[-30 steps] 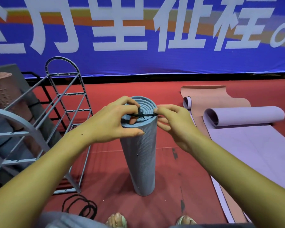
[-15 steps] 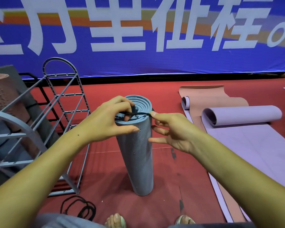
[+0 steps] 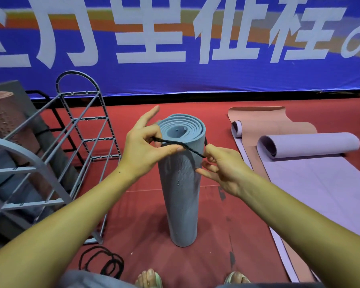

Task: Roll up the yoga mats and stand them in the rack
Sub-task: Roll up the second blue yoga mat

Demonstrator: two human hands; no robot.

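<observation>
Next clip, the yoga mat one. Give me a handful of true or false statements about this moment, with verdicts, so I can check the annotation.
1. The rolled grey-blue foam yoga mat stands upright on the red floor. True.
2. Both hands hold the thin black elastic cord across the mat's top. True: the left hand and the right hand each pinch it.
3. The lilac yoga mat is fully rolled. False: it is only partly rolled, mostly flat on the floor.
4. The grey metal tube rack is to the right of the upright mat. False: it is to the left.
5. More black cords lie on the floor near the feet. True.
</observation>
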